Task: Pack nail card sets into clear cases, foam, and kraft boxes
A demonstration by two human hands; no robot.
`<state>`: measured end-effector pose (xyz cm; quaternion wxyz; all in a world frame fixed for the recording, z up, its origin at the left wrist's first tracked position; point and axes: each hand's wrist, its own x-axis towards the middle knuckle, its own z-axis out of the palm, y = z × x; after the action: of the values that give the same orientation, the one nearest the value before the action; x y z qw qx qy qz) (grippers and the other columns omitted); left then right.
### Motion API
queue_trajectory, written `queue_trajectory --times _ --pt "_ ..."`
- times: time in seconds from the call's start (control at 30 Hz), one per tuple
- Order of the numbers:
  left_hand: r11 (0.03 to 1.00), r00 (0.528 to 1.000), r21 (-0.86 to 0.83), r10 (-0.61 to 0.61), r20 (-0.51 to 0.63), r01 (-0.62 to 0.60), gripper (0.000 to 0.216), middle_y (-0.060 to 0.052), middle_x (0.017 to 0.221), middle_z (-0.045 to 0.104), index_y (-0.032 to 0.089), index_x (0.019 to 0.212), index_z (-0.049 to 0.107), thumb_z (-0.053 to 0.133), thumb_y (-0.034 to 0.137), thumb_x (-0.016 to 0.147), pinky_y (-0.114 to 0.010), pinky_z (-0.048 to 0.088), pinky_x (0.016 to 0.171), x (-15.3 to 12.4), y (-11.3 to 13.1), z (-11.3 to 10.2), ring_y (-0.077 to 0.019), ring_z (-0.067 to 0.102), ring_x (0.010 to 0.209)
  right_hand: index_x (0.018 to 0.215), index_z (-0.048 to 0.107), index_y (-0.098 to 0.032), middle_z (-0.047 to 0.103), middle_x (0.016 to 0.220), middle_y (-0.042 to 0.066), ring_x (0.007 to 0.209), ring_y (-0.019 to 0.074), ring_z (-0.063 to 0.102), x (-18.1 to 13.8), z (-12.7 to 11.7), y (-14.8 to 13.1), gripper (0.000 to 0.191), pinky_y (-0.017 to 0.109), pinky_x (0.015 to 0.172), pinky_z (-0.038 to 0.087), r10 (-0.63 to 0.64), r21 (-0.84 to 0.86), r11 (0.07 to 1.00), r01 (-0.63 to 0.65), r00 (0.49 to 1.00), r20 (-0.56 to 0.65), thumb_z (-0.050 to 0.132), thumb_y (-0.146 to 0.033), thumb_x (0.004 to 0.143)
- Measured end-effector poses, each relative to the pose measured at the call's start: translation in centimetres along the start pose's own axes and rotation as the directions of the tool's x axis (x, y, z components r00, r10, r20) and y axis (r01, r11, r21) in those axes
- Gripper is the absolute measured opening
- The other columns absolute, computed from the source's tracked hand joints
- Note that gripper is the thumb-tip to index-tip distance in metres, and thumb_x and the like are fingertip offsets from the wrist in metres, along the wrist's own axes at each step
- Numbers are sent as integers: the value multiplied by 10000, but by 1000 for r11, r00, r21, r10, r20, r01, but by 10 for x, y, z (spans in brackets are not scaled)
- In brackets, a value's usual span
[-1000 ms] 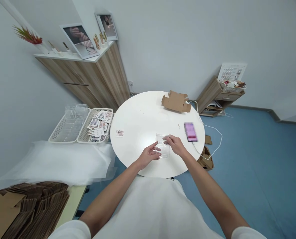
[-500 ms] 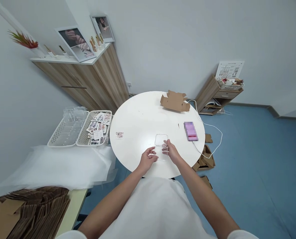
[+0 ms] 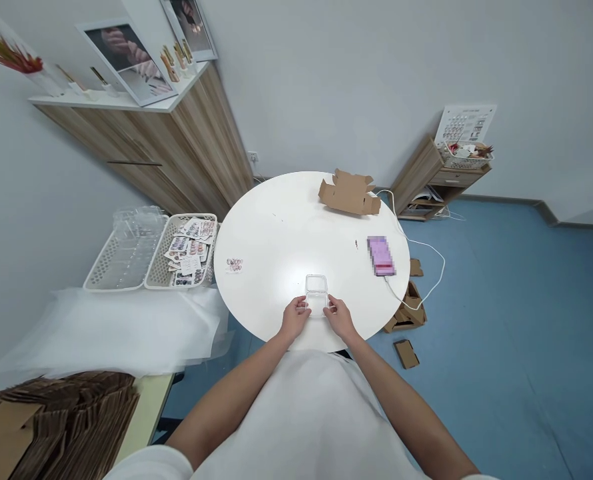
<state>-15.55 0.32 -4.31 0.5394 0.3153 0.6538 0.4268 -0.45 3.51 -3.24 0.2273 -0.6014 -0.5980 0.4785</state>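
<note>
A small clear plastic case (image 3: 316,293) stands open at the near edge of the round white table (image 3: 286,233). My left hand (image 3: 294,316) grips its left side with curled fingers. On its right side my right hand (image 3: 339,315) pinches it. A small card of press-on nails (image 3: 234,265) lies on the table to the left of my hands, apart from them.
A flat brown cardboard box (image 3: 349,193) lies at the table's far edge. A phone (image 3: 380,255) with a white cable lies at the right. Two white baskets (image 3: 151,252) stand left, one with nail cards, one with clear cases. Cardboard pieces (image 3: 406,313) lie on the blue floor.
Both hands have drawn the clear case toward me, to the near edge of the table. Its lid now stands raised. The view has tilted a little.
</note>
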Motion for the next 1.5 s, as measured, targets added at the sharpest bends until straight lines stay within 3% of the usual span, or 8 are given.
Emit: queue_trajectory --times 0.17,0.37,0.57,0.73,1.13,1.33,1.5 --pt "985 1000 171 19 -6 -18 375 -75 962 569 154 1041 522 580 188 671 -309 413 795 9 -9 0 -145 543 821 817 528 -196 464 763 7 667 140 464 9 9 7 177 287 653 425 -7 -92 996 6 1000 -6 448 -261 672" --pt "915 1000 403 0 -5 2 489 -119 1108 464 131 1146 461 565 230 678 -298 396 821 13 -11 3 -176 501 895 863 535 -183 477 748 12 684 145 456 10 19 11 229 268 642 408 40 -118 992 -45 998 -42 473 -241 651" --pt "934 998 354 -54 32 40 581 -110 1115 426 151 1229 370 564 240 688 -289 423 786 4 -24 -5 -171 487 928 1155 445 -165 490 889 50 714 144 494 -8 24 27 500 299 703 442 130 -54 989 -138 983 -131 486 -242 663" --pt "954 993 297 -74 92 44 563 -102 1121 403 166 1233 362 525 159 694 -263 438 768 -7 -29 -6 -156 469 948 1158 467 -172 524 935 51 753 139 526 -22 29 30 500 300 752 453 197 50 980 -192 970 -143 485 -221 661" --pt "957 996 279 -88 13 81 559 -109 1141 413 160 1173 425 517 92 626 -268 398 823 25 -1 2 -172 474 945 1001 575 -187 565 854 25 709 145 529 30 11 10 385 300 708 436 103 -30 994 -102 993 59 478 -229 631" --pt "962 997 263 -56 -48 66 502 -111 1133 437 161 1139 439 508 109 644 -285 402 804 23 -4 -1 -178 473 963 1195 433 -182 545 968 48 770 140 536 30 6 17 574 278 739 438 157 30 987 -159 986 51 518 -254 632" --pt "984 996 164 -54 -67 64 547 -110 1133 470 160 1205 376 494 92 676 -292 383 856 23 -8 -6 -164 482 1002 1175 459 -188 546 1030 62 860 151 545 32 -2 21 538 276 783 431 203 116 969 -219 970 135 543 -305 656"
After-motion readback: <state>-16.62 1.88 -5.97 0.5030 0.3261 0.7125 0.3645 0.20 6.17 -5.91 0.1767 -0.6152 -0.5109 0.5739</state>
